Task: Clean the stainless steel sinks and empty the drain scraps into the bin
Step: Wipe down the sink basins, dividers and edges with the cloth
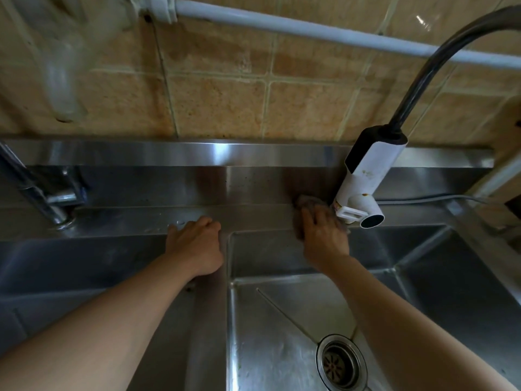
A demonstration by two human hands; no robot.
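Observation:
Two stainless steel sink basins lie below me, parted by a steel divider [210,306]. The right basin [282,320] has a round drain strainer [341,362] in its floor. My right hand [322,235] presses a grey-brown scouring cloth [306,203] against the back ledge, just left of the faucet head. My left hand [197,244] rests on the ledge [248,215] where the divider meets it, its fingers curled under with nothing in them. The left basin [84,263] shows only in part.
A white-and-black faucet head [363,179] on a dark curved spout [439,60] hangs right beside my right hand. A chrome tap [42,196] stands at the left. Behind the ledge are a tiled wall [225,88] and a white pipe [282,26]. A grey cable [428,197] runs right.

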